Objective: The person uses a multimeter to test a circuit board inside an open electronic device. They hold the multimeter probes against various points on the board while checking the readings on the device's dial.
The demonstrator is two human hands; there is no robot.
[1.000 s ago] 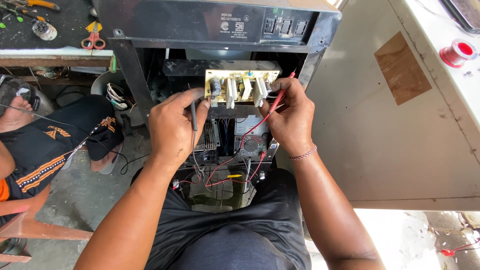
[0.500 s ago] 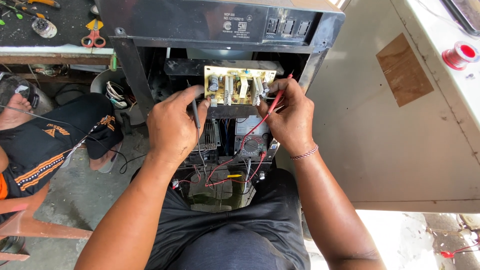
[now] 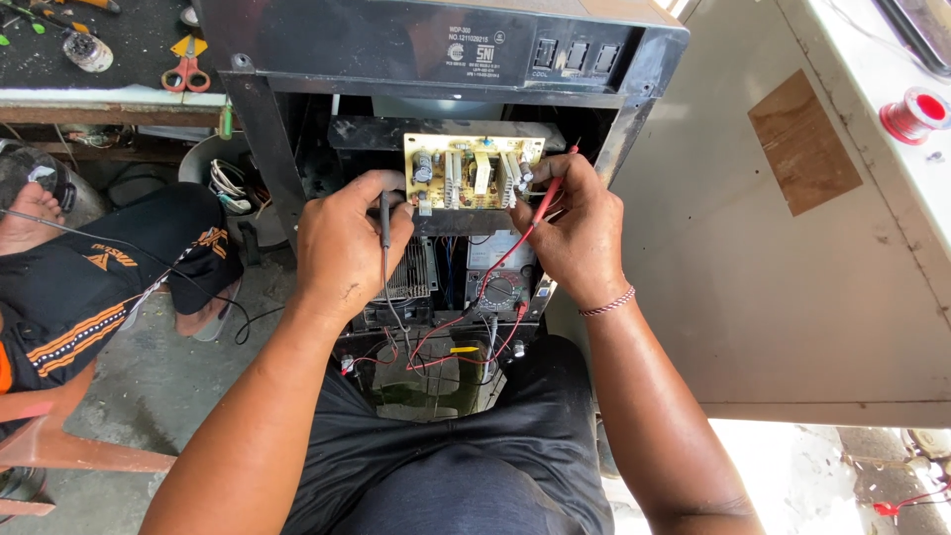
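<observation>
Left hand [image 3: 345, 250] closed around black probe [image 3: 384, 220], grip clamped on its shaft, tip directed up toward lower left corner of circuit board [image 3: 474, 171]; contact between tip and board hidden by the fingers. Black lead [image 3: 394, 307] running from probe down past the wrist into the cabinet.

Right hand [image 3: 575, 233] closed around red probe [image 3: 548, 198], grip clamped on it, probe tilted, tip down-left at right edge of circuit board among the components; exact contact point too small to tell. Beaded bracelet [image 3: 606, 302] on right wrist. Red lead [image 3: 495, 266] dropping toward multimeter [image 3: 498, 287].

Circuit board: yellow-tan, upright, facing the camera, mounted under a dark metal bracket inside the open back of black appliance cabinet [image 3: 297, 50]. Located between both hands, upper centre of view.

Multimeter: set inside cabinet just below circuit board, dial face toward camera, partly covered by right hand. Finned metal block [image 3: 414, 272] beside it on the left. Loose red and black wires tangled below.

Cabinet top panel: three rocker switches [image 3: 577, 55] in a row, upper right.

Surface [image 3: 109, 94] at upper left: red-handled scissors [image 3: 186, 71], small metal part beside them.

Second person at left edge, seated: black shorts with orange stripes [image 3: 79, 287], bare foot [image 3: 30, 218] raised.

Grey-white panel [image 3: 792, 297] at right, brown patch on it; red reel [image 3: 916, 114] above it.
</observation>
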